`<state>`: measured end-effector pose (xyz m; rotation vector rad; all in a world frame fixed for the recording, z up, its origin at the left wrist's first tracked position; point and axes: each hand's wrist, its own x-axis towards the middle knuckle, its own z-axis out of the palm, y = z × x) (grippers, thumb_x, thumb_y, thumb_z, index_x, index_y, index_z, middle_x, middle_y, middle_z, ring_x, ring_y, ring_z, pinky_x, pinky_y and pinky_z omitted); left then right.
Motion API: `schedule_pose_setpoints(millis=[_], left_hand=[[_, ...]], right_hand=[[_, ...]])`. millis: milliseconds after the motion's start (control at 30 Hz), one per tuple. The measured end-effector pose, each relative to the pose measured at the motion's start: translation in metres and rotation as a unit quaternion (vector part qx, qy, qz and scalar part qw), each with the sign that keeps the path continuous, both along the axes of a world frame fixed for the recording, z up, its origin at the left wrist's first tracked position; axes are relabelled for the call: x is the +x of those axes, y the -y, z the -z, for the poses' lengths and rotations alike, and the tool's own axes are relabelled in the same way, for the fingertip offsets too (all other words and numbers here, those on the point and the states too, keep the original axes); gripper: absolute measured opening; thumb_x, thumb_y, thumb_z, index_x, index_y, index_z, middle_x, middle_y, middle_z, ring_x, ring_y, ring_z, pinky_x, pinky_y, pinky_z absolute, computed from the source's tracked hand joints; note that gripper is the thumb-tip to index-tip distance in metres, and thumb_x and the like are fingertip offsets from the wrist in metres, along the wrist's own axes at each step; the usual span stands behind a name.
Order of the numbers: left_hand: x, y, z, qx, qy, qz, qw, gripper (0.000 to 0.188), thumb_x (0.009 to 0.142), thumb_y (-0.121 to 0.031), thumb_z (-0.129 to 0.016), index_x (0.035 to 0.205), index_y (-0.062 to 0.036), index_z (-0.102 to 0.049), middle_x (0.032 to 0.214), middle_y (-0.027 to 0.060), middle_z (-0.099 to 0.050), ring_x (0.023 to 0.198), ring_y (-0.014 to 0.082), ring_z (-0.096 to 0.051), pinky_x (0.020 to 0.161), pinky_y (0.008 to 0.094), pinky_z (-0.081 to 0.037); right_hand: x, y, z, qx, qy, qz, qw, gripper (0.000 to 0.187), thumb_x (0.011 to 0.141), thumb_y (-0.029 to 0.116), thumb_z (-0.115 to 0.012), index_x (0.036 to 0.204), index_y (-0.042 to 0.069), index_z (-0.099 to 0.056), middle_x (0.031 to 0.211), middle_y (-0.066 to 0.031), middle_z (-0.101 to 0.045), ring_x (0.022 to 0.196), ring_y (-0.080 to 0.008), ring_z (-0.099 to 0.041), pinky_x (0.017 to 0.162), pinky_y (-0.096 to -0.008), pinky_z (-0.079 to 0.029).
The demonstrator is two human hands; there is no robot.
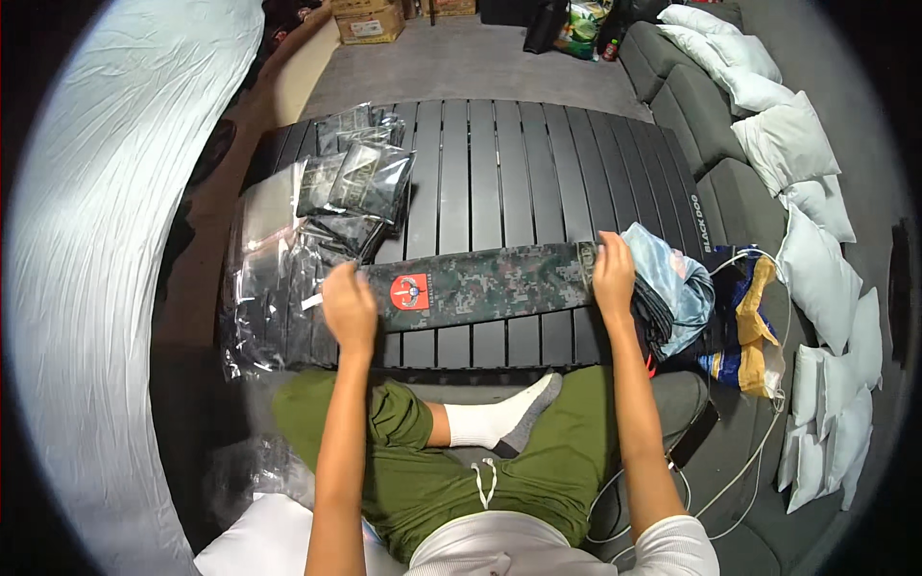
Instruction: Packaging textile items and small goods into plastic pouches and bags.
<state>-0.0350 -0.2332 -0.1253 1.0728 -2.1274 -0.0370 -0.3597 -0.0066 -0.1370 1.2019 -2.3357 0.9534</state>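
Observation:
A long, flat piece of dark camouflage cloth (509,285) with a red patch near its left end lies stretched across the slatted table (576,173). My left hand (349,305) is closed on its left end, the fingers slightly blurred. At the other end, my right hand (613,274) grips the cloth from above, the thumb side toward the middle. Just right of that hand sits a crumpled pile of light blue and dark fabric (672,288). Clear plastic bags with folded dark cloth inside (370,182) are heaped beyond my left hand.
Loose clear plastic wrapping (254,317) covers the table's left end. On the right are a blue and yellow bag (754,331), a white cable (768,422) and a grey sofa (735,206) with white cushions (788,144). Cardboard boxes (370,24) stand at the back.

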Motion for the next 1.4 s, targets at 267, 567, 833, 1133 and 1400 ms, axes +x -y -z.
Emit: schedule_pose_setpoints(millis=[267,567,833,1133,1400], left_hand=[[-0.005,-0.017,0.048,0.082,0.190,0.096,0.974,0.047,0.089,-0.038,-0.041,0.131,-0.0166,-0.039,0.138,0.0106,-0.032,0.128,0.0304,-0.027,0.104,0.0466,-0.018],[0.011,-0.042,0.038,0.201,0.257,0.025,0.945,0.086,0.074,-0.067,-0.045,0.139,-0.0141,-0.023,0.145,0.0120,-0.015,0.135,0.0277,-0.008,0.103,0.0561,-0.004],[0.021,-0.031,0.048,0.191,0.184,-0.010,0.964,0.066,0.086,-0.050,-0.040,0.135,-0.0072,-0.029,0.141,0.0073,-0.027,0.132,0.0284,-0.017,0.106,0.0484,-0.010],[0.018,-0.035,0.045,0.126,0.139,-0.049,0.981,0.048,0.085,-0.030,-0.049,0.125,-0.0041,-0.041,0.129,0.0102,-0.040,0.121,0.0296,-0.031,0.102,0.0464,-0.019],[-0.068,-0.118,0.009,0.276,-0.184,0.154,0.931,0.030,0.088,-0.024,-0.048,0.106,-0.0004,-0.056,0.101,0.0137,-0.056,0.091,0.0241,-0.052,0.083,0.0349,-0.039]], right_hand=[[0.032,0.012,0.023,0.211,-0.022,-0.113,0.971,0.047,0.086,0.039,-0.047,0.130,0.022,-0.041,0.137,-0.0103,-0.035,0.127,-0.0309,-0.029,0.105,-0.0451,-0.018],[0.046,-0.036,0.023,0.265,-0.006,-0.079,0.961,0.051,0.087,0.043,-0.043,0.133,0.022,-0.037,0.141,-0.0099,-0.028,0.130,-0.0300,-0.023,0.106,-0.0456,-0.013],[0.036,-0.054,0.011,0.074,-0.001,-0.012,0.997,0.035,0.085,0.022,-0.051,0.113,0.002,-0.051,0.118,-0.0182,-0.049,0.114,-0.0347,-0.042,0.097,-0.0415,-0.029],[0.038,-0.077,0.027,0.129,0.201,0.287,0.928,0.046,0.067,0.036,-0.071,0.092,0.000,-0.057,0.092,-0.0200,-0.059,0.091,-0.0366,-0.054,0.081,-0.0406,-0.042],[0.021,-0.084,0.034,0.081,0.229,0.228,0.943,0.030,0.061,0.016,-0.071,0.080,-0.001,-0.056,0.074,-0.0147,-0.061,0.071,-0.0273,-0.060,0.067,-0.0339,-0.045]])
